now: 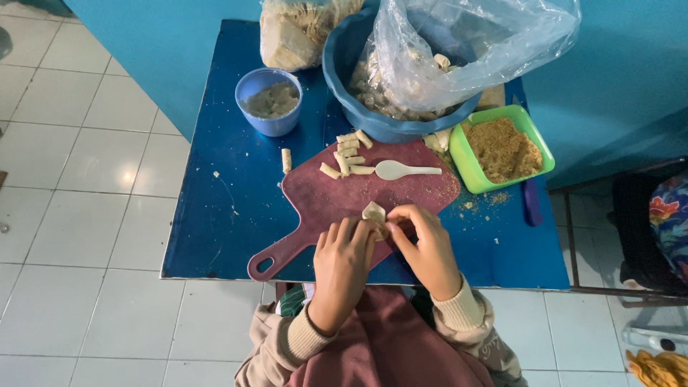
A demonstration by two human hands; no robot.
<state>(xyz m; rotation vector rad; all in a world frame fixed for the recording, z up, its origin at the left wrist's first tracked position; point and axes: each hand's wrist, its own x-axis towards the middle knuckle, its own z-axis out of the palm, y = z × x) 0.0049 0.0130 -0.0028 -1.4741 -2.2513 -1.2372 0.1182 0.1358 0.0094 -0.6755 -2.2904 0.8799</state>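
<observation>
Pale dough piece (373, 212) pinched in closed fingers of left hand (342, 261) and right hand (428, 247), clear plastic bag (469, 43) beyond.

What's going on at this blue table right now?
A person seated at the blue table works a small pale piece of dough with both hands over a maroon cutting board. The left hand and right hand pinch it together between the fingers. Several rolled pieces and a white spoon lie further up the board. A green tray of brown crumbs, a small blue bowl and a large blue basin holding a plastic bag stand behind.
</observation>
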